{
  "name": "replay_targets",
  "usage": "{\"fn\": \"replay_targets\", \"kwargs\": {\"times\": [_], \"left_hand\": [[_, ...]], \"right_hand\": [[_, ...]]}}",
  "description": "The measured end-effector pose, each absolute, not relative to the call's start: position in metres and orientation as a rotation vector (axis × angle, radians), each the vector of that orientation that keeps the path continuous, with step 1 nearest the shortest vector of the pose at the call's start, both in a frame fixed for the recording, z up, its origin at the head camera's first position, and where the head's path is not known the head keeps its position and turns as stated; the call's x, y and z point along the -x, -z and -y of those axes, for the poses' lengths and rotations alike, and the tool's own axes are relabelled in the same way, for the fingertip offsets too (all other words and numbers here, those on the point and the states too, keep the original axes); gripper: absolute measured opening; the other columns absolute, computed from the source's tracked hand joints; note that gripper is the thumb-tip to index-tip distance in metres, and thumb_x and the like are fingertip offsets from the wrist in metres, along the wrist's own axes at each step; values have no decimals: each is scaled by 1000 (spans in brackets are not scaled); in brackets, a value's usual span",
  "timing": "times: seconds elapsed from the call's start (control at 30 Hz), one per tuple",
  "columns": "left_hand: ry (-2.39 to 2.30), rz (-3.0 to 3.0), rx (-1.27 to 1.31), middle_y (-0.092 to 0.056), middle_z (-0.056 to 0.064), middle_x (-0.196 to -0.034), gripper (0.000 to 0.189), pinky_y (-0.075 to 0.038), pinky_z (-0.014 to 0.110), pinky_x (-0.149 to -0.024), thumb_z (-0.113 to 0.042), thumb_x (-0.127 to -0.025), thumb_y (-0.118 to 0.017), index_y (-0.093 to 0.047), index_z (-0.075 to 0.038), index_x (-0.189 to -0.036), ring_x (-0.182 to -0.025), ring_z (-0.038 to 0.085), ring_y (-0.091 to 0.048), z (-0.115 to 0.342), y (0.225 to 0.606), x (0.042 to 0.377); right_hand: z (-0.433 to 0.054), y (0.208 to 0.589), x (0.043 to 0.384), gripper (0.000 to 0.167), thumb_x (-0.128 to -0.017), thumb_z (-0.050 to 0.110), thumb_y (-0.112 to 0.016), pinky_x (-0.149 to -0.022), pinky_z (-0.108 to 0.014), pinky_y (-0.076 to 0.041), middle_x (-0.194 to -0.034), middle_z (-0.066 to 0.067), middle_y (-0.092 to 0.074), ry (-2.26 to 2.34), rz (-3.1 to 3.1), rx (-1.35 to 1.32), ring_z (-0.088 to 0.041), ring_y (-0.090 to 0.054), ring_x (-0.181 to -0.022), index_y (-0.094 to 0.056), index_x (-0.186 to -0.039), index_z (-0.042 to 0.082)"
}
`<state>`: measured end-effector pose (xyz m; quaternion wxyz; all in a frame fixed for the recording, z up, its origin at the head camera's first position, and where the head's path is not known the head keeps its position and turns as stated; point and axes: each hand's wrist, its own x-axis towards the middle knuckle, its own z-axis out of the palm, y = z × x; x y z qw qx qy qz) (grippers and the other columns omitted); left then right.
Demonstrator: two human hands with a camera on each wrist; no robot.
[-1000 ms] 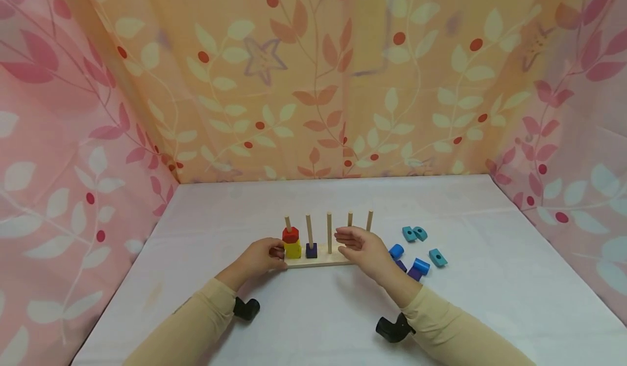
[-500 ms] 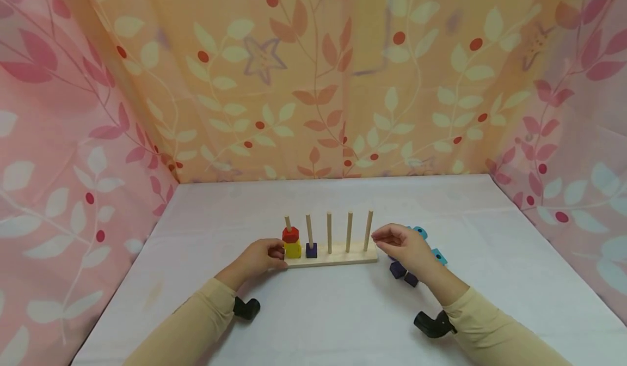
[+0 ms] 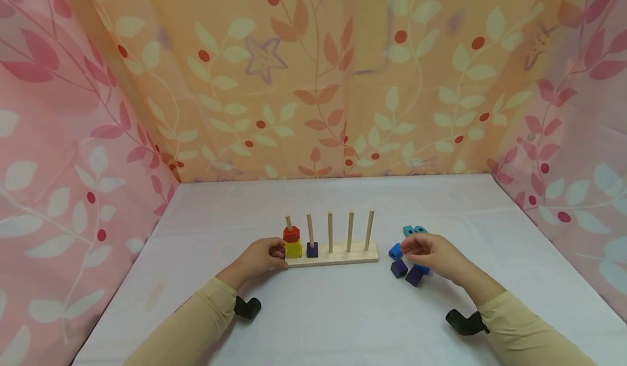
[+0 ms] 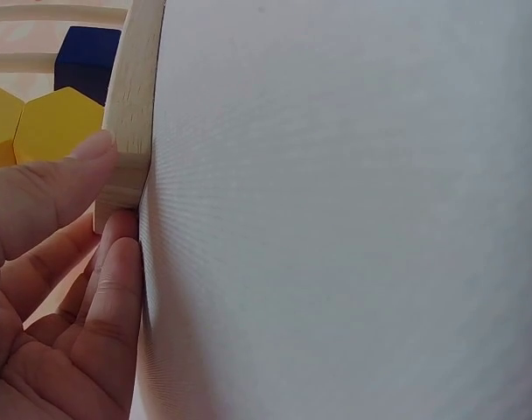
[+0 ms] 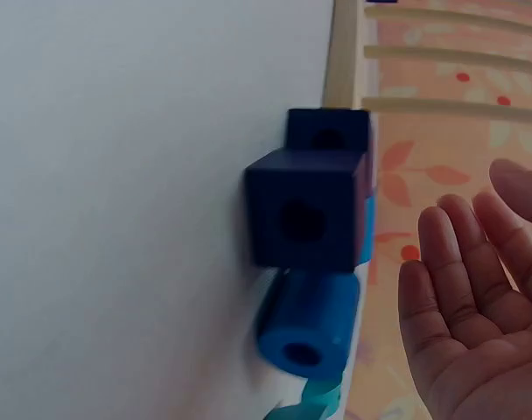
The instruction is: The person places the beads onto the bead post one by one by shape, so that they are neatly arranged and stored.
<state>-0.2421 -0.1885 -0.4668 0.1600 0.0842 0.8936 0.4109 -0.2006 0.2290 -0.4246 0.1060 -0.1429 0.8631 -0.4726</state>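
Observation:
A wooden peg board [image 3: 338, 258] with several upright pegs stands mid-table. Its leftmost peg carries yellow blocks [image 3: 293, 249] with a red block [image 3: 291, 233] on top; a dark purple cube [image 3: 312, 250] sits on the second peg. My left hand [image 3: 262, 254] grips the board's left end, thumb [image 4: 95, 149] on the edge and fingers curled below it. Nothing is in my right hand [image 3: 431, 251], which hovers with relaxed fingers over loose pieces: a blue cylinder [image 5: 310, 319], another blue one partly covered, and two purple cubes [image 3: 399, 268] [image 3: 414, 275].
Teal pieces [image 3: 409, 230] lie behind my right hand, which partly hides them. White cloth covers the table [image 3: 313, 317]. Patterned curtains [image 3: 313, 83] close off the back and both sides.
My right hand has moved right, from among the right-hand pegs to above the loose pieces, uncovering those pegs. My left hand stays at the board's end.

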Motion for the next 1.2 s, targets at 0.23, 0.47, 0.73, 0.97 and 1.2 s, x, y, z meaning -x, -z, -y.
{"fn": "replay_targets", "kwargs": {"times": [0.23, 0.47, 0.73, 0.97, 1.2], "left_hand": [[-1189, -2541, -214, -60, -2, -91, 45, -48, 29, -80, -17, -70, -79, -59, -10, -110, -84, 14, -55, 190, 470, 245], [-1179, -2547, -216, -59, -2, -92, 45, -48, 29, -80, -17, -70, -79, -59, -10, -110, -84, 14, -54, 189, 471, 245], [-1172, -2554, -255, -60, -1, -93, 47, -48, 29, -79, -17, -70, -79, -58, -7, -112, -85, 14, -55, 189, 468, 244], [-1191, -2542, -222, -60, -1, -92, 48, -48, 29, -81, -16, -70, -79, -59, -8, -112, -85, 14, -55, 188, 468, 244], [-1185, -2547, -217, -60, -1, -91, 45, -48, 28, -80, -16, -70, -79, -59, -8, -110, -84, 15, -55, 188, 467, 243]], "right_hand": [[-234, 434, 199, 28, -82, 14, -67, -75, -23, -50, -103, -10, -63, 1295, -2560, 446, -22, -59, -94, -61, -107, 3], [-227, 436, 199, 28, -82, 7, -66, -76, -27, -50, -105, -12, -63, 1190, -2605, 566, -24, -60, -96, -61, -109, 2], [-219, 435, 198, 29, -79, 1, -68, -72, -27, -51, -103, -11, -64, 1122, -2640, 517, -24, -60, -93, -63, -107, 3], [-210, 437, 197, 28, -77, 2, -69, -68, -22, -49, -97, -4, -64, 1039, -2666, 579, -16, -59, -86, -64, -105, 4], [-208, 435, 198, 26, -79, 7, -69, -72, -29, -51, -99, -5, -65, 939, -2643, 576, -16, -59, -87, -65, -104, 5]]}}
